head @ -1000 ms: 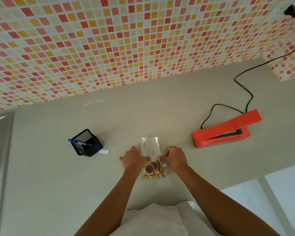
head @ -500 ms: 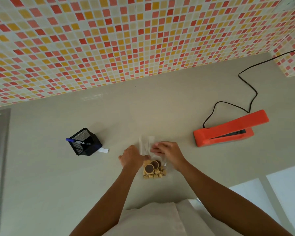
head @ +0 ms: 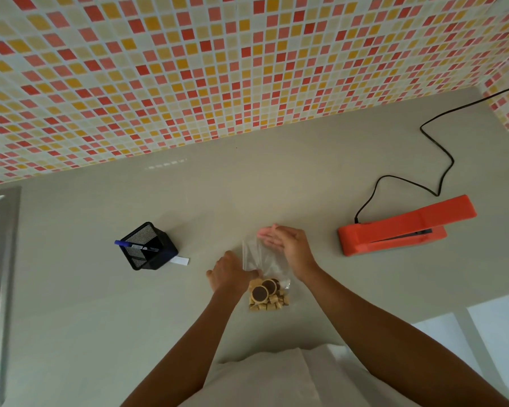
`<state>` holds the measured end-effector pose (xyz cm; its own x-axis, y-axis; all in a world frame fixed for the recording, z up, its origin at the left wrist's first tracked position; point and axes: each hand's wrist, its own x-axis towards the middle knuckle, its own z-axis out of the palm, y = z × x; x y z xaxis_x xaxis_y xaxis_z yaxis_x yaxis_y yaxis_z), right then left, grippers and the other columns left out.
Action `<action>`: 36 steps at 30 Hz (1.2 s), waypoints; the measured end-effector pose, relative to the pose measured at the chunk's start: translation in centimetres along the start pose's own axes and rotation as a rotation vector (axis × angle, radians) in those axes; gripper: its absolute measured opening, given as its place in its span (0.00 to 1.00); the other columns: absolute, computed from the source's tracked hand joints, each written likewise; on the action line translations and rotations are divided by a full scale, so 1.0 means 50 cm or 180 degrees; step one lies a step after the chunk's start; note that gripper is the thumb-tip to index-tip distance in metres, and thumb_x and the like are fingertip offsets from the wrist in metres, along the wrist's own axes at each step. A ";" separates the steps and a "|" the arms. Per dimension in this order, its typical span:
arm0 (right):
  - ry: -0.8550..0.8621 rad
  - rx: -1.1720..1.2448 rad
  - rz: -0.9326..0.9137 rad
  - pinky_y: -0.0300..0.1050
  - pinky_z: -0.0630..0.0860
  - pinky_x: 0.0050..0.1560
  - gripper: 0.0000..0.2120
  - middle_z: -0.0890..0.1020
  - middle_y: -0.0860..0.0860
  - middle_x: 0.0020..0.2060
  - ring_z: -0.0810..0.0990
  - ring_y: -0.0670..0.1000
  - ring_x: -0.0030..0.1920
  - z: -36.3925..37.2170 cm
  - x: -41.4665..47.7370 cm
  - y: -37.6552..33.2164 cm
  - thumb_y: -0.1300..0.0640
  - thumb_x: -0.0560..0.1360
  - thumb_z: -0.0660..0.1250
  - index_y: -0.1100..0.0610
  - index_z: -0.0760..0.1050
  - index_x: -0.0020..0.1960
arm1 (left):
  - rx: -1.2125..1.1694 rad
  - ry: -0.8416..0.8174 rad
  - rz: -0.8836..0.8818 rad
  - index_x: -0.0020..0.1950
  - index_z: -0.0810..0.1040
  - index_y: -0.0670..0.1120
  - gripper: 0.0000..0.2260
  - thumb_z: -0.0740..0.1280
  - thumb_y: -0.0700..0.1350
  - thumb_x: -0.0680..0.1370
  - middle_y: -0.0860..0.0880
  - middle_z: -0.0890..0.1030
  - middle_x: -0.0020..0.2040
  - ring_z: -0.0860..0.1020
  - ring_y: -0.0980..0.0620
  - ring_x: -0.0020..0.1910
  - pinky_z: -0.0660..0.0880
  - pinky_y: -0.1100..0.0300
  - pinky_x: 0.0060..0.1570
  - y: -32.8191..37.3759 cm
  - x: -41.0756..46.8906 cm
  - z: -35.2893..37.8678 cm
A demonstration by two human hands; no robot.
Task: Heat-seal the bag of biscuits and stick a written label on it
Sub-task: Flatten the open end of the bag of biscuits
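On the grey counter (head: 276,186), the clear bag (head: 259,259) lies flat, its long axis running away from the person, biscuits (head: 266,295) bunched at the near end and the empty mouth pointing toward the tiled wall (head: 218,69). The left hand (head: 229,273) pinches the bag's left edge beside the biscuits. The right hand (head: 288,245) lies across the far end, fingers (head: 269,232) flat and extended. Farther left stands a mesh pen holder (head: 147,246) with a white label (head: 180,260); to the right sits the orange heat sealer (head: 403,227).

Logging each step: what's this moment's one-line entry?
step: flattening bag | left hand: pins bag | right hand: smooths top | sealer: unused
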<state>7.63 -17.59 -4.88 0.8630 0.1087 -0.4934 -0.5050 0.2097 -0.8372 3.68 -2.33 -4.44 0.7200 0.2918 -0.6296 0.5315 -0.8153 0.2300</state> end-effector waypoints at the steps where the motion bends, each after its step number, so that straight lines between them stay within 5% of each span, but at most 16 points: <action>1: -0.0223 -0.0078 0.0098 0.48 0.81 0.59 0.18 0.86 0.61 0.52 0.86 0.57 0.55 0.011 -0.002 -0.001 0.57 0.84 0.59 0.69 0.81 0.57 | -0.0053 0.0021 -0.0021 0.60 0.68 0.45 0.33 0.76 0.62 0.66 0.48 0.80 0.56 0.78 0.46 0.57 0.67 0.52 0.54 0.000 -0.003 0.001; 9: -0.0767 -0.0367 0.1048 0.51 0.80 0.61 0.25 0.85 0.63 0.54 0.85 0.59 0.57 0.043 0.008 0.032 0.47 0.84 0.55 0.67 0.81 0.59 | -0.0356 0.0180 -0.0041 0.54 0.61 0.47 0.32 0.77 0.60 0.64 0.48 0.82 0.51 0.80 0.44 0.54 0.69 0.51 0.52 -0.005 -0.015 0.008; 23: -0.0028 0.0182 0.0406 0.49 0.78 0.63 0.26 0.83 0.65 0.57 0.83 0.58 0.60 0.013 0.062 -0.021 0.49 0.85 0.53 0.70 0.78 0.59 | -0.0373 0.0172 -0.0037 0.59 0.62 0.45 0.36 0.76 0.63 0.65 0.46 0.80 0.57 0.78 0.43 0.56 0.69 0.50 0.56 -0.009 -0.012 0.014; 36: -0.0129 0.0152 0.0608 0.53 0.79 0.61 0.27 0.85 0.65 0.53 0.85 0.61 0.57 -0.021 -0.017 0.034 0.47 0.85 0.53 0.69 0.81 0.55 | -0.0379 0.0197 -0.0036 0.60 0.62 0.45 0.34 0.75 0.62 0.66 0.46 0.80 0.56 0.78 0.43 0.57 0.69 0.50 0.56 -0.008 -0.014 0.014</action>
<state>6.04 -18.35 -6.14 0.7519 0.1898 -0.6314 -0.6593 0.2273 -0.7167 2.63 -2.58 -4.61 0.7379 0.3338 -0.5866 0.5863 -0.7476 0.3120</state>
